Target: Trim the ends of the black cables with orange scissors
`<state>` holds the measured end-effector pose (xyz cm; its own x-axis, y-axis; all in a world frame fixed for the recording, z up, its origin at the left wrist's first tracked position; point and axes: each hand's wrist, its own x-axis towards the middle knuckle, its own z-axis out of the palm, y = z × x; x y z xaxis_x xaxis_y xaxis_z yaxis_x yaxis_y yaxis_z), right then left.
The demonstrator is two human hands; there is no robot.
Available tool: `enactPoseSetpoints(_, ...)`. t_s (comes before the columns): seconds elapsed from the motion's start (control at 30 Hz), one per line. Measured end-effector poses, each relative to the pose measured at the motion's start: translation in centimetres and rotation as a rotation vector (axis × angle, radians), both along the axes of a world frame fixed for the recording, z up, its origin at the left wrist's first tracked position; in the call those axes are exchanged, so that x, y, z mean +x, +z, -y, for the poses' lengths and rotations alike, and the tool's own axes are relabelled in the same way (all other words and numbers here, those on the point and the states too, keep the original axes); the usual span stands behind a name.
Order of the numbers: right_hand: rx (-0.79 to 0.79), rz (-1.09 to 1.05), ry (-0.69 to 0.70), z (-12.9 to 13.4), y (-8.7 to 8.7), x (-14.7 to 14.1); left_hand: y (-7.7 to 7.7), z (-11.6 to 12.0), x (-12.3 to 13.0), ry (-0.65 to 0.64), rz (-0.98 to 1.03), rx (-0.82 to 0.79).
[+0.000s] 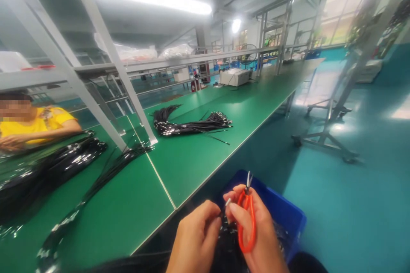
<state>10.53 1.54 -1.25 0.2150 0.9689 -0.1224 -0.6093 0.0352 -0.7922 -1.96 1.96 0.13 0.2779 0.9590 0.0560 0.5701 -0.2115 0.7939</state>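
Observation:
My right hand point(261, 226) holds scissors with red-orange handles point(251, 232). Their metal blades point(248, 180) point up and away from me, slightly parted. A small white piece point(228, 201) shows at the thumb and fingertips of that same hand. Close beside it, my left hand point(197, 232) is closed in a pinch on what looks like a thin black cable, mostly hidden by the fingers. Below and between the hands lie dark cables point(229, 239) with shiny bits. Under my right hand stands a blue bin point(296, 217), its contents partly covered.
A bent bundle of black cables point(192, 127) lies on the green table point(156, 217), with more bundles point(54, 166) at left. Metal posts point(105, 38) rise from the table. A person in yellow point(54, 123) sits across at left. A wheeled stand point(323, 134) is at right.

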Motion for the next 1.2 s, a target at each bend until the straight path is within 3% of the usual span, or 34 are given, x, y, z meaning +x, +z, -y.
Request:
enactPoseSetpoints(0.3, -0.037, -0.058, 0.008, 0.2, 0.1, 0.0, -0.7, 0.4, 0.1, 0.020, 0.015, 0.017)
enactPoseSetpoints(0.47, -0.145, -0.201, 0.111, 0.6, 0.1, -0.2, -1.6, 0.5, -0.1, 0.001, 0.177, -0.034)
enactPoseSetpoints(0.6, -0.153, -0.264, 0.105, 0.7, 0.0, -1.1, -1.2, 0.3, 0.2, 0.014, 0.392, -0.041)
enactPoseSetpoints(0.73, -0.072, -0.230, 0.077, 0.7, 0.8, -1.9, -0.3, 0.1, 0.9, 0.140, 0.396, 0.009)
enactPoseSetpoints(0.87, -0.085, -0.207, 0.119, 0.7, 1.2, -1.7, 0.4, -0.3, 1.0, 0.140, 0.600, -0.107)
enactPoseSetpoints(1.03, -0.152, -0.291, 0.220, 0.5, 0.3, -1.2, 0.3, -0.6, 0.6, 0.114, 0.947, -0.333)
enactPoseSetpoints(1.2, -0.158, -0.290, 0.210, 0.3, 0.5, -1.1, 0.1, -0.5, 0.5, 0.146, 1.020, -0.348)
